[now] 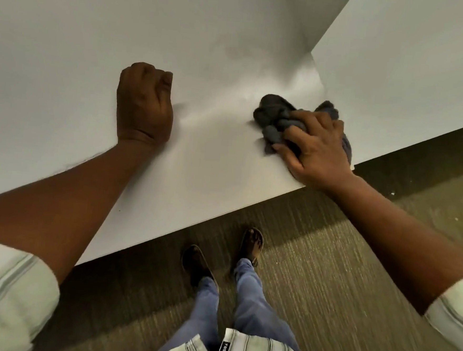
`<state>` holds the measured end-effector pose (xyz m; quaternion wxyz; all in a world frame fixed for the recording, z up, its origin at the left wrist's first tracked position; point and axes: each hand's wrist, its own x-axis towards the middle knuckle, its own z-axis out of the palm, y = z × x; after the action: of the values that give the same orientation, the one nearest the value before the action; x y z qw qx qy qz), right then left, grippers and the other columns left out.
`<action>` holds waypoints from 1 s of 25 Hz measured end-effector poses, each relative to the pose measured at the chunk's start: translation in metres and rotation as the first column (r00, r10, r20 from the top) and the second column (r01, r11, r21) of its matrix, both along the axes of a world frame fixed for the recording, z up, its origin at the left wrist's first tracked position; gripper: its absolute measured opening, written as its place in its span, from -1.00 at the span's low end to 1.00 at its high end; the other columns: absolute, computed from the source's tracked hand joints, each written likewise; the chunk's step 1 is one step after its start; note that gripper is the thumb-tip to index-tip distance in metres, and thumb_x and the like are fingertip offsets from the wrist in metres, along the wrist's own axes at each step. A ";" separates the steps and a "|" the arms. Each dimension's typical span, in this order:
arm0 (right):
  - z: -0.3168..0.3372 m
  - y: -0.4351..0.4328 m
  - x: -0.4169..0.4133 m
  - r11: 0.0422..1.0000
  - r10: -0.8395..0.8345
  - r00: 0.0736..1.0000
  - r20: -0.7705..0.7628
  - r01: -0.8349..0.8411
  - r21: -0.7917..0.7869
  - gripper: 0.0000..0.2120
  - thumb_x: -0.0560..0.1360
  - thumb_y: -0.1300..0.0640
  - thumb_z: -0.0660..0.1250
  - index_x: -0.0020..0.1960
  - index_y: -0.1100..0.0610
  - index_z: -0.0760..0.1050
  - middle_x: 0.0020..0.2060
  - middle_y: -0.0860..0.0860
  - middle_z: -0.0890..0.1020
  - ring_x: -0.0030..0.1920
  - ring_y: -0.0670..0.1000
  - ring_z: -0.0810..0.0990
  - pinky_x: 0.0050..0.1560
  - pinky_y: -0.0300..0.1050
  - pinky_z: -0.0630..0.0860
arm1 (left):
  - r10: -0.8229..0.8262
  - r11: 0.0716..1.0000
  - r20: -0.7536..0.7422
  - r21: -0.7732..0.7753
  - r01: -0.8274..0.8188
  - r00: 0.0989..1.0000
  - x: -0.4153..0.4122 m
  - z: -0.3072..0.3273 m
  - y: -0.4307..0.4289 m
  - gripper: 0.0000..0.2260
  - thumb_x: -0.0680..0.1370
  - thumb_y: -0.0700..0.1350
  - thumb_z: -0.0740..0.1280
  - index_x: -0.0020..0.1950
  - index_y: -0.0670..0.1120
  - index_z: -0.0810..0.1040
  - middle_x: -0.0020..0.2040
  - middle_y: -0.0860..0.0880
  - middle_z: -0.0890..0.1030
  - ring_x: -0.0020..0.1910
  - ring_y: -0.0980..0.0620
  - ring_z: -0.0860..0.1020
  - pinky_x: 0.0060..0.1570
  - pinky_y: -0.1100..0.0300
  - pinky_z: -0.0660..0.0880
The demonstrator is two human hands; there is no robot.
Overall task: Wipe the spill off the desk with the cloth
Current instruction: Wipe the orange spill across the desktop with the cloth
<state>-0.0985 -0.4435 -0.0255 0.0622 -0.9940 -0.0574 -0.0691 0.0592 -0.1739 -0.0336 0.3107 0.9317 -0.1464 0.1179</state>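
A crumpled dark grey cloth [277,118] lies on the white desk [68,68] near its front right edge. My right hand [317,148] presses down on the cloth, fingers spread over it and gripping its folds. My left hand [144,106] rests on the desk as a closed fist, well left of the cloth, holding nothing. A faint wet sheen [230,104] streaks the desk between the two hands, and a dull smear [233,52] shows farther back.
A white partition panel [410,64] rises at the right, meeting the desk just behind the cloth. The desk's front edge [194,227] runs diagonally. Below it are striped carpet [328,264] and my feet in sandals [251,245].
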 end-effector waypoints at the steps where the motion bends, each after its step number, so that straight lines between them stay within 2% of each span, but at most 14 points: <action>1: -0.001 -0.005 0.016 0.990 -0.141 0.990 0.011 0.141 0.013 -0.73 0.53 -0.14 0.22 0.04 0.05 0.48 0.21 0.07 0.52 0.14 0.22 0.47 0.07 0.14 0.30 | -0.001 1.000 -0.006 -0.004 0.001 1.000 0.001 -0.001 0.000 -0.66 0.54 -0.07 0.04 -0.09 -0.24 0.53 -0.04 -0.26 0.56 -0.01 -0.22 0.46 0.01 0.03 0.35; 3: -0.001 -0.010 0.063 0.927 -0.374 0.927 0.035 0.371 0.058 -0.69 0.50 -0.16 0.22 0.05 0.06 0.46 0.17 0.08 0.52 0.14 0.22 0.45 0.11 0.14 0.30 | 0.001 1.000 -0.011 -0.010 -0.001 1.000 0.001 -0.001 -0.001 -0.66 0.53 -0.07 0.03 -0.10 -0.23 0.52 -0.05 -0.25 0.55 -0.02 -0.21 0.47 0.00 0.02 0.35; 4: 0.003 -0.008 0.088 0.915 -0.399 0.916 0.037 0.396 0.070 -0.67 0.47 -0.18 0.23 0.03 0.06 0.47 0.14 0.07 0.53 0.12 0.20 0.45 0.14 0.15 0.29 | -0.001 1.000 -0.007 0.000 0.001 1.000 0.002 -0.001 -0.002 -0.66 0.53 -0.06 0.03 -0.10 -0.22 0.52 -0.06 -0.25 0.55 -0.03 -0.21 0.47 0.00 0.01 0.36; 5: 0.008 0.000 0.107 0.924 -0.371 0.929 0.023 0.366 0.106 -0.65 0.44 -0.22 0.25 -0.01 0.06 0.49 0.09 0.04 0.56 0.10 0.18 0.47 0.17 0.16 0.29 | -0.004 1.000 -0.009 0.005 0.004 1.000 0.003 -0.001 -0.002 -0.66 0.53 -0.06 0.02 -0.11 -0.22 0.52 -0.07 -0.25 0.55 -0.04 -0.20 0.46 0.00 0.00 0.36; 7: 0.009 0.031 0.115 0.968 -0.188 0.982 0.032 0.180 0.177 -0.63 0.41 -0.26 0.31 -0.13 0.05 0.54 -0.08 0.00 0.60 0.00 0.13 0.51 0.16 0.14 0.30 | -0.004 1.000 -0.028 0.005 0.004 1.000 0.003 0.000 -0.001 -0.66 0.52 -0.06 0.01 -0.11 -0.22 0.52 -0.07 -0.25 0.55 -0.05 -0.21 0.46 -0.02 -0.01 0.37; 9: 0.010 0.068 0.087 0.974 -0.030 0.997 0.078 0.012 0.228 -0.76 0.40 -0.14 0.37 -0.23 0.04 0.56 -0.21 -0.02 0.60 -0.10 0.13 0.53 0.06 0.07 0.29 | -0.014 1.000 -0.019 0.013 0.014 1.000 0.003 0.002 0.000 -0.65 0.52 -0.07 0.02 -0.10 -0.23 0.52 -0.06 -0.25 0.56 -0.04 -0.21 0.47 -0.02 -0.03 0.38; 11: 0.004 0.082 0.040 0.968 0.009 0.996 0.089 -0.031 0.249 -0.84 0.38 -0.02 0.38 -0.27 0.06 0.54 -0.24 -0.04 0.59 -0.14 0.13 0.52 -0.04 0.03 0.26 | -0.027 1.000 -0.019 0.004 0.027 0.999 0.002 0.002 0.000 -0.65 0.52 -0.07 0.02 -0.09 -0.24 0.53 -0.04 -0.26 0.56 -0.02 -0.22 0.47 0.00 -0.02 0.38; 12: 0.002 0.079 0.023 0.971 -0.030 0.995 0.096 0.007 0.238 -0.84 0.38 0.00 0.38 -0.27 0.08 0.54 -0.22 -0.03 0.60 -0.14 0.13 0.51 -0.06 0.03 0.26 | -0.026 1.000 -0.022 0.002 0.026 0.999 0.002 0.002 0.001 -0.65 0.52 -0.07 0.02 -0.08 -0.24 0.53 -0.04 -0.26 0.56 -0.02 -0.22 0.47 0.01 -0.02 0.38; 13: 0.001 0.069 0.018 0.970 -0.135 0.987 0.090 0.113 0.217 -0.84 0.39 0.00 0.37 -0.25 0.09 0.54 -0.19 -0.02 0.60 -0.12 0.14 0.51 -0.06 0.03 0.27 | -0.025 1.000 -0.023 0.002 0.025 0.999 0.002 0.002 0.001 -0.66 0.52 -0.07 0.03 -0.08 -0.23 0.53 -0.04 -0.26 0.56 -0.02 -0.23 0.47 0.00 -0.01 0.37; 15: 0.000 0.040 0.033 0.879 -0.454 0.890 0.055 0.437 0.190 -0.82 0.44 -0.02 0.34 -0.12 0.10 0.55 -0.08 0.03 0.59 -0.01 0.16 0.50 0.00 0.07 0.27 | -0.025 1.000 -0.026 -0.002 0.025 0.999 0.003 0.001 0.001 -0.67 0.52 -0.08 0.03 -0.08 -0.22 0.52 -0.05 -0.25 0.56 -0.02 -0.23 0.46 0.00 0.00 0.35; 17: 0.000 0.016 0.061 0.797 -0.597 0.800 0.061 0.584 0.150 -0.75 0.48 -0.05 0.27 0.06 0.07 0.51 0.05 0.07 0.55 0.09 0.19 0.46 0.10 0.14 0.28 | -0.029 1.000 -0.023 0.010 0.029 0.999 0.004 0.001 -0.001 -0.68 0.52 -0.08 0.04 -0.09 -0.22 0.52 -0.06 -0.25 0.55 -0.03 -0.23 0.46 0.00 0.00 0.35; 21: 0.000 0.013 0.122 0.807 -0.590 0.805 0.061 0.583 0.099 -0.68 0.52 -0.07 0.16 0.26 -0.08 0.40 0.16 0.05 0.50 0.14 0.17 0.44 0.13 0.15 0.27 | -0.026 0.999 -0.024 0.023 0.027 0.999 0.004 0.000 -0.001 -0.68 0.53 -0.07 0.04 -0.09 -0.22 0.51 -0.05 -0.24 0.56 -0.02 -0.22 0.46 0.01 -0.02 0.37; 23: 0.003 0.025 0.133 0.828 -0.555 0.832 0.031 0.548 0.119 -0.71 0.55 -0.08 0.12 0.23 -0.10 0.43 0.20 0.03 0.48 0.18 0.17 0.41 0.15 0.15 0.22 | -0.021 1.000 -0.027 0.019 0.021 0.999 0.004 0.000 -0.001 -0.68 0.54 -0.06 0.04 -0.08 -0.22 0.51 -0.03 -0.24 0.55 -0.01 -0.21 0.46 0.01 0.00 0.36; 25: 0.000 0.034 0.121 0.917 -0.392 0.920 0.023 0.389 0.089 -0.74 0.57 -0.09 0.12 0.17 -0.10 0.47 0.23 0.02 0.46 0.21 0.16 0.39 0.14 0.15 0.22 | -0.011 1.000 -0.023 0.014 0.012 1.000 0.004 -0.001 0.000 -0.68 0.55 -0.06 0.04 -0.06 -0.23 0.51 -0.03 -0.24 0.55 0.00 -0.22 0.46 0.02 0.01 0.36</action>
<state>0.0225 -0.4091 -0.0258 0.0869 -0.9805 0.1436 -0.1024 0.0628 -0.1740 -0.0341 0.3064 0.9343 -0.1491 0.1046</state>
